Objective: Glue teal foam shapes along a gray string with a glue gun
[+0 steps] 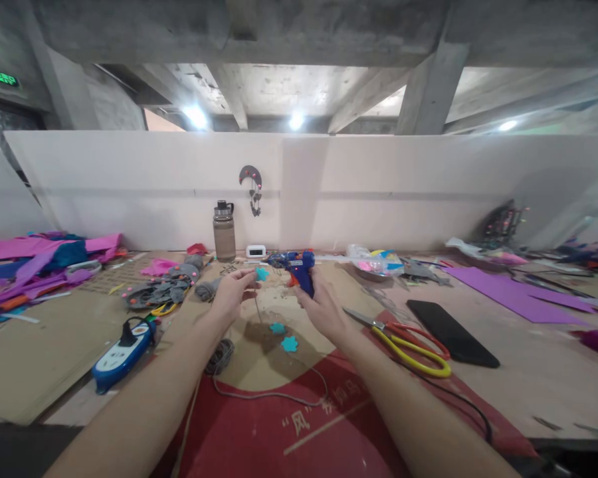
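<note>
Plainly, the two hands are kept apart, with a dial centred on the blue glue gun [303,273]. The gun is gripped by its handle in the right hand [323,305], its nozzle end turned towards nine o'clock. There, a small teal flower [262,274] is pinched at the fingertips of the left hand [236,292], and a thin grey strand [258,311] is seen hanging below those fingers. Two more teal cut-outs [290,343] are laid near six and seven o'clock on a red and tan sheet [259,431], across which a grey cord [274,396] is looped near a wound bundle of yarn [220,356] at half past seven. At four o'clock, scissors with red and yellow handles [413,352] are set down, and just beyond them a black phone [451,332] is placed. A power strip [122,356] with a black plug inserted is found at eight o'clock, a bottle [224,236] at ten, and a grey crescent ornament [250,176] is hung on the wall at eleven. At three o'clock, purple material [518,295] is spread.
</note>
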### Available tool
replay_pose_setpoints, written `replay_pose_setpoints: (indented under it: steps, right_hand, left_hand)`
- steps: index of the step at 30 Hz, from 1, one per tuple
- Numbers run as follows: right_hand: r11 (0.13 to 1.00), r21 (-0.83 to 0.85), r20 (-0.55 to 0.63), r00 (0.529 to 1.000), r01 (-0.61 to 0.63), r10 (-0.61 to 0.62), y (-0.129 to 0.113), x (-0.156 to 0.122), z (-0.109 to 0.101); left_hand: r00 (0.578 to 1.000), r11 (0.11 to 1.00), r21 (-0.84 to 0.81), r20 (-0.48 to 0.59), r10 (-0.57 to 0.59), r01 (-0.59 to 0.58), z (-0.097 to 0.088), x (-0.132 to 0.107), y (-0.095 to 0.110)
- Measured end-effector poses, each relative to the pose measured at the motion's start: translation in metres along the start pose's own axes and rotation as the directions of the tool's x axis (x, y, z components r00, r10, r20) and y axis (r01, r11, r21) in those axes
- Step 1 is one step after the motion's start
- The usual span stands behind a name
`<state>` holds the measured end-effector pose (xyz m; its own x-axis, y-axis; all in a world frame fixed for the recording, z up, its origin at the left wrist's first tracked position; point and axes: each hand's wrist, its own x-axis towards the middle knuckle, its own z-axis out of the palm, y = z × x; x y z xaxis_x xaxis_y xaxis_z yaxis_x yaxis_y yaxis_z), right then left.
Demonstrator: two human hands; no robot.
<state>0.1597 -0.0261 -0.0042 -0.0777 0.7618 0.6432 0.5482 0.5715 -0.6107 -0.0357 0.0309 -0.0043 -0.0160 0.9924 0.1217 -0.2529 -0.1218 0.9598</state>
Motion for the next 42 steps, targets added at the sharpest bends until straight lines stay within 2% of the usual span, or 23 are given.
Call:
replay_pose_setpoints:
  steps: [12, 24, 42]
  right_hand:
    - [0.997, -0.081, 0.026, 1.0, -0.011, 0.013, -0.0019, -0.0027, 0.0023]
    - [0.999, -0.034, 0.06, 0.998, -0.022, 0.024, -0.0054, -0.0025, -0.0006]
    - [0.998, -0.059, 0.063, 0.998, -0.003, 0.006, -0.0042, -0.003, 0.0008]
  left_hand:
    - [1.0, 0.996, -0.083, -0.012, 0.015, -0.016, 0.0044, -0.0007, 0.0016]
    - [0.999, 0.997, -0.066, 0.033, 0.031, -0.029, 0.0074, -0.0057, 0.0054]
    - [0.999, 0.997, -0.079, 0.025, 0.028, -0.026, 0.0058, -0.0037, 0.0052]
